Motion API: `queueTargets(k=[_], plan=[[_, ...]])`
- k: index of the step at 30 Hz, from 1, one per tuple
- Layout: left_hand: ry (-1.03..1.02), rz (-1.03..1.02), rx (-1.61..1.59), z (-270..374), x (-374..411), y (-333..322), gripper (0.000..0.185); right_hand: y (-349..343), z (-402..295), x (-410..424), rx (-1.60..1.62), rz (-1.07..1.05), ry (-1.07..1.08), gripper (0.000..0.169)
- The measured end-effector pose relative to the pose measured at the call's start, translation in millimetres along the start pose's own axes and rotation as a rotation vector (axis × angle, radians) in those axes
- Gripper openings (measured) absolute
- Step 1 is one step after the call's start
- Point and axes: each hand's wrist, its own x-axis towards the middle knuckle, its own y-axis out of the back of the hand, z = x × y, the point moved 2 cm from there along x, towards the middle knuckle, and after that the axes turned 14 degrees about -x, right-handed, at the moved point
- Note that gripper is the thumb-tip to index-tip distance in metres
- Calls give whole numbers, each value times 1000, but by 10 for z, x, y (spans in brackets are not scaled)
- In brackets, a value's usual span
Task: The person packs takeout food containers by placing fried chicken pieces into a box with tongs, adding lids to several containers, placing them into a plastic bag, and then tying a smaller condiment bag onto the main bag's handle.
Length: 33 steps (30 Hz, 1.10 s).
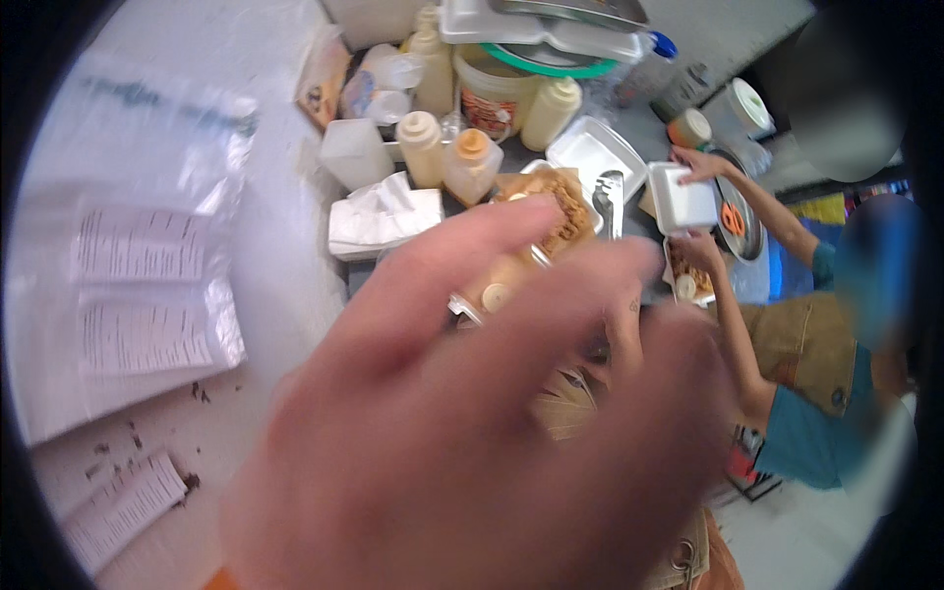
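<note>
My left hand, large and blurred close to the camera, covers the middle of the view with its fingers apart and nothing seen in them. Past its fingertips is an open white foam box with brown paper and crumbly fried food. Black and white plastic cutlery lies at that box. Below the fried food, a small lidded sauce cup shows between the fingers. A tattooed forearm shows in part behind my fingers; whether it is my right one, I cannot tell.
Squeeze bottles, a napkin stack and a plastic tub stand beyond. At right, a co-worker's hands hold a foam container near a round metal tray with orange-handled scissors. Printed sheets are on the left wall.
</note>
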Motion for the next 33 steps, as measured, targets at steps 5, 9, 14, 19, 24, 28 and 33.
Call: queueTargets(k=[5, 9, 14, 19, 24, 28, 33], plan=[[-22, -139, 145, 397, 104, 84, 29, 36, 183, 293, -85, -67, -16, 30], [15, -194, 181, 606, 226, 67, 29, 173, 73, 338, -23, -178, 60, 33], [20, -206, 157, 599, 305, -41, 29, 153, -29, 411, -44, -177, 38, 32], [21, -218, 145, 686, 366, -18, 29, 163, -39, 493, -55, -209, 63, 23], [39, -243, 111, 702, 394, -45, 29, 84, -101, 495, -80, -248, 135, 25], [109, -234, 56, 576, 280, -71, 29, 29, -114, 501, -152, -243, 173, 40], [356, -112, -70, -75, 2, -425, 29, 181, -66, 492, -118, -175, 107, 46]])
